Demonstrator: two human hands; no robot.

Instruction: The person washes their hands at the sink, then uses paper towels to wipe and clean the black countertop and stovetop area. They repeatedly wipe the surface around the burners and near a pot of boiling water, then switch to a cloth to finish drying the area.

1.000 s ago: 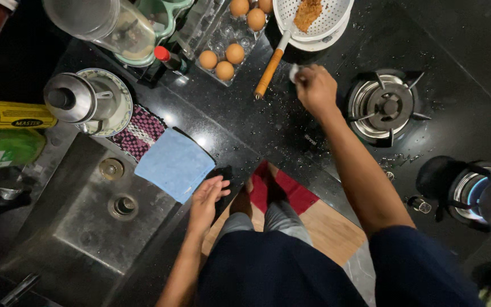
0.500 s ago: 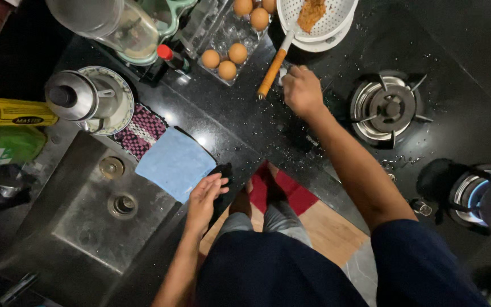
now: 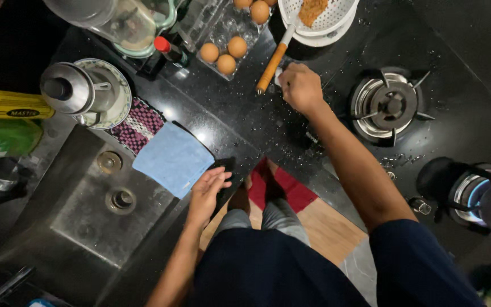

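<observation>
head view, the only one we have. our right hand (image 3: 300, 86) is curled into a loose fist on the wet black counter (image 3: 245, 122), knuckles up, just beside the orange handle (image 3: 272, 67) of a utensil that runs up into the white colander (image 3: 320, 17). something small and pale peeks out at the fingers, but we cannot tell whether the hand grips it. our left hand (image 3: 207, 190) lies open and flat, fingers spread, on the counter's front edge, touching a dark object there and just beside the blue cloth (image 3: 173, 158) that droops over the sink (image 3: 80, 210) rim; it holds nothing.

risks, as we judge them: the counter is spattered with water drops, so the fist could slide. a nudge of the orange handle could tip the colander, which sits on a dark pot. the egg tray (image 3: 223, 42) lies near the same handle, so a sweep that way could knock eggs. the blue cloth hangs half off and could slip into the sink.

around: gas burner (image 3: 389, 105) right of the forearm, unlit as far as we see; steel kettle (image 3: 74, 90) on a plate; checked mat (image 3: 137, 124) under the cloth; red-capped bottle (image 3: 163, 48); yellow bottle (image 3: 7, 103) far left; a dark appliance (image 3: 461, 190) at right. the handle and egg tray crowd the right hand's far side.
</observation>
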